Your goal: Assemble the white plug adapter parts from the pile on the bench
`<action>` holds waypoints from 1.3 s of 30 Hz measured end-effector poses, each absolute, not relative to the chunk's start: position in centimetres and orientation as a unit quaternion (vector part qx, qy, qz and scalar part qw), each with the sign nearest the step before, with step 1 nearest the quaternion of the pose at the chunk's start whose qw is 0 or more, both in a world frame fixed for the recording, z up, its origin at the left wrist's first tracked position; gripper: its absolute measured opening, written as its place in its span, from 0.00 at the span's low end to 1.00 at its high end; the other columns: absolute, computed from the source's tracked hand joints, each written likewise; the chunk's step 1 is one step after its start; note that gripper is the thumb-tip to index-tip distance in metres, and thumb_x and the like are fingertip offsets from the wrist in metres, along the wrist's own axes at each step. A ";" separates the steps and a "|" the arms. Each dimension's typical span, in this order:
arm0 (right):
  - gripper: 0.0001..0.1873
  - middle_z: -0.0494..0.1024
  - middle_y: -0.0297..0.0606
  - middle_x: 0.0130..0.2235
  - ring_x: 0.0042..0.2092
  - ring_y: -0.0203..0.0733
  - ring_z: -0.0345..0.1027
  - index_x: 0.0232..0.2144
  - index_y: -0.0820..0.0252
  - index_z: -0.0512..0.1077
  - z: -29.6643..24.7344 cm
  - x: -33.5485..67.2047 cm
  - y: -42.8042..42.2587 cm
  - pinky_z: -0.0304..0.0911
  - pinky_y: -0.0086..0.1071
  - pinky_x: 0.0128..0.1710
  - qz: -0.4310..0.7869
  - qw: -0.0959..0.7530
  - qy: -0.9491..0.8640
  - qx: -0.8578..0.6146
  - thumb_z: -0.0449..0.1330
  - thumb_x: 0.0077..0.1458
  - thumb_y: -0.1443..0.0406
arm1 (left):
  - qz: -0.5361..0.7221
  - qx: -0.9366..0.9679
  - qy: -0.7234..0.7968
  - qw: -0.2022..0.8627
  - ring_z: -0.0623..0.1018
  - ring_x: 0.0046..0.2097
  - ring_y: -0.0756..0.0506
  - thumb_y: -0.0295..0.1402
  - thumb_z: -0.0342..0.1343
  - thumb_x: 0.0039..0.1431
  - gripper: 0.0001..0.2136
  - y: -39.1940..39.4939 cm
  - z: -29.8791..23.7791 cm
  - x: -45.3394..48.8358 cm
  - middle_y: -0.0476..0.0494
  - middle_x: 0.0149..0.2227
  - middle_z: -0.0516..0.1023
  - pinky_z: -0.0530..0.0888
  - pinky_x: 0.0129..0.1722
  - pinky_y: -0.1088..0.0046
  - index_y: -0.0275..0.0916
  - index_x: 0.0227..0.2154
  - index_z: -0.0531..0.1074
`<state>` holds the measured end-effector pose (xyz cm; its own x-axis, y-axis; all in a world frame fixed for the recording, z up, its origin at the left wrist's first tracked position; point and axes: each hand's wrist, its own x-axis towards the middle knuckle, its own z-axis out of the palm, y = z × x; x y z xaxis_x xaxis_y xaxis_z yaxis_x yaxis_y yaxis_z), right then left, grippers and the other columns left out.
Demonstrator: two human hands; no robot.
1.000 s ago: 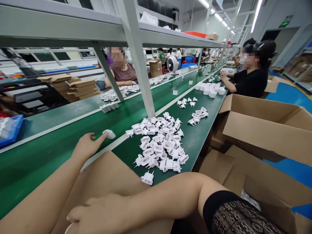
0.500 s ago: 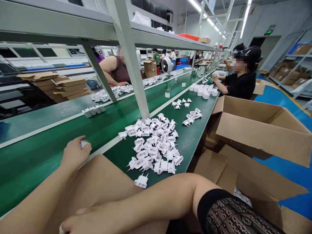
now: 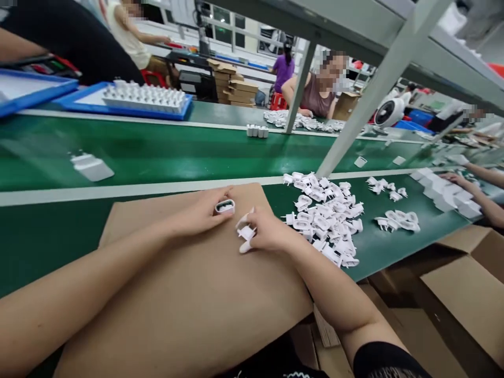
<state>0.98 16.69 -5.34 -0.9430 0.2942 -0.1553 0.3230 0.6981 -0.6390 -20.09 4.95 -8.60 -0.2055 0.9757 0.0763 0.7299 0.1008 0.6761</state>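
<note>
Over a sheet of brown cardboard [image 3: 189, 294], my left hand [image 3: 200, 212] grips a white plastic charger housing [image 3: 226, 208], its oval open end turned toward my right hand. Between the white-covered thumb and fingertip of my right hand [image 3: 268, 231] is a white two-pin plug cap [image 3: 247, 232]. The two parts are close together but apart. Just right of the cardboard lies a heap of similar white plug caps [image 3: 325, 220], many showing their oval rims and pins.
A white charger [image 3: 92, 166] lies on the green belt [image 3: 177, 157] at the left. Blue trays [image 3: 129, 105] stand beyond it. A slanted metal post [image 3: 366, 100] rises behind the heap. Small groups of plug caps [image 3: 397, 220] and cardboard boxes [image 3: 464, 283] are at the right, near a co-worker's hand [image 3: 454, 179].
The view has swung left. My left hand has come from over the belt to above the cardboard, and my right hand has risen from low in front to face it, a plug cap now visible.
</note>
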 end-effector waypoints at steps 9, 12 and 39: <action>0.27 0.76 0.43 0.48 0.43 0.40 0.75 0.41 0.62 0.83 -6.7 0.4 19.3 0.71 0.35 0.46 -0.554 -0.087 0.790 0.250 0.79 0.35 0.62 | 0.437 0.527 0.697 0.215 0.77 0.50 0.36 0.56 0.63 0.55 0.26 4.1 -11.0 -19.2 0.39 0.48 0.80 0.74 0.50 0.57 0.42 0.47 0.77; 0.28 0.80 0.43 0.47 0.44 0.42 0.76 0.41 0.62 0.82 -6.0 0.3 19.0 0.72 0.35 0.46 -0.660 -0.093 0.702 0.252 0.79 0.36 0.57 | 0.446 0.537 0.680 0.225 0.78 0.49 0.37 0.55 0.63 0.57 0.23 4.0 -10.8 -19.1 0.40 0.47 0.80 0.74 0.50 0.58 0.43 0.46 0.78; 0.15 0.82 0.38 0.43 0.44 0.44 0.75 0.49 0.53 0.78 -6.8 -0.3 15.3 0.72 0.40 0.49 -0.237 -0.283 0.923 0.112 0.59 0.62 0.67 | 0.444 0.594 0.621 0.254 0.75 0.41 0.40 0.51 0.63 0.57 0.17 3.9 -11.1 -17.9 0.44 0.35 0.77 0.70 0.40 0.65 0.42 0.34 0.79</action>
